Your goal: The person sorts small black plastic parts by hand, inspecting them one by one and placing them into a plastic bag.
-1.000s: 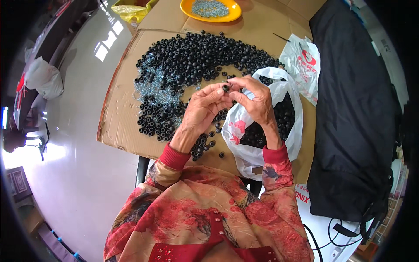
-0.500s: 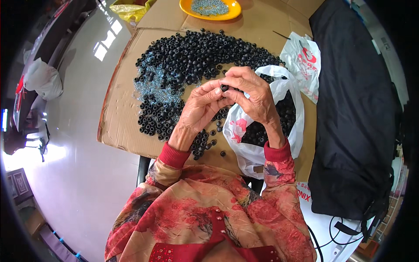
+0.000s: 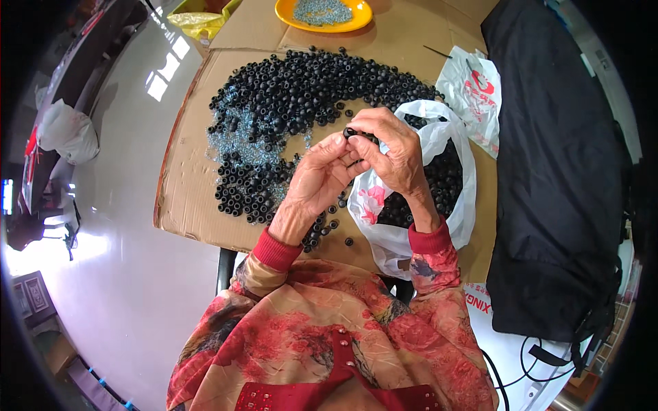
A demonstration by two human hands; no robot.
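Note:
My right hand (image 3: 397, 154) is closed, pinching a black bead (image 3: 349, 132) between thumb and forefinger. More dark bead shapes show behind it among the fingers. Close against that bead are the thumb and fingertips of my left hand (image 3: 317, 175), drawn together. Whatever they hold, if anything, is too small or hidden to name. Both hands are raised over the cardboard (image 3: 188, 205). Below and around them lie a wide heap of loose black beads (image 3: 295, 85) and a patch of tiny clear-blue beads (image 3: 236, 133). Under my right wrist sits an open white plastic bag (image 3: 462, 205) filled with black beads.
An orange plate (image 3: 281, 15) with tiny blue beads stands at the far edge. A crumpled white bag with red print (image 3: 480, 89) lies at the right, beside a large black cloth bag (image 3: 555, 171). A yellow bag (image 3: 199, 24) is at the far left.
The pinched bead has shifted slightly up and left, and more dark bead shapes now show among my right fingers. My left fingertips have drawn back a little from my right hand.

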